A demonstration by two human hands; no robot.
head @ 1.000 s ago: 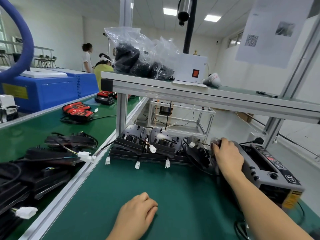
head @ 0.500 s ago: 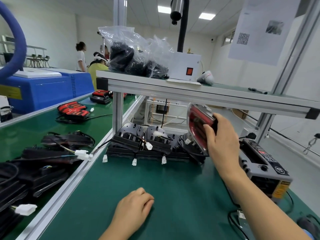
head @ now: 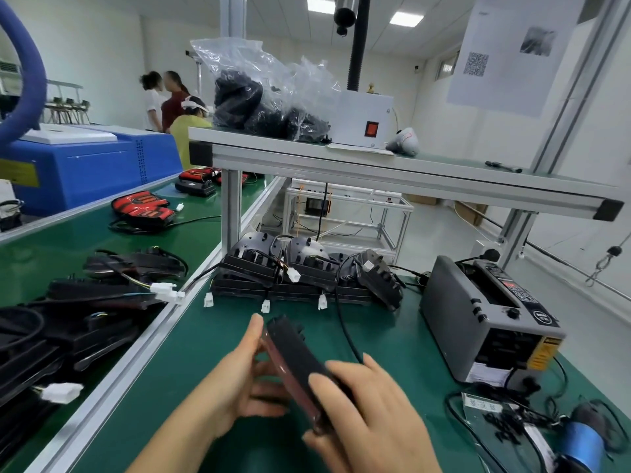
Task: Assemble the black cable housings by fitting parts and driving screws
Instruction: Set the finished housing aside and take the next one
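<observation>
A black housing with a dark red lens edge [head: 293,360] is held on edge above the green mat, near the front. My right hand [head: 362,414] grips its near end, fingers curled over the black back. My left hand [head: 242,377] touches its red side with fingers extended. A black cable [head: 345,332] runs from the held housing toward the back. A row of black housings [head: 300,271] with white connectors stands under the shelf, behind my hands.
A grey tape dispenser [head: 485,322] stands at the right. Small black screws [head: 502,425] and a blue-handled tool [head: 580,442] lie at the front right. More black housings [head: 85,312] lie on the left conveyor. The aluminium shelf [head: 392,175] overhangs the back, bearing bags of parts [head: 266,93].
My right hand lifted one housing from the row and brought it down toward me. My left hand rose from the mat and met the housing.
</observation>
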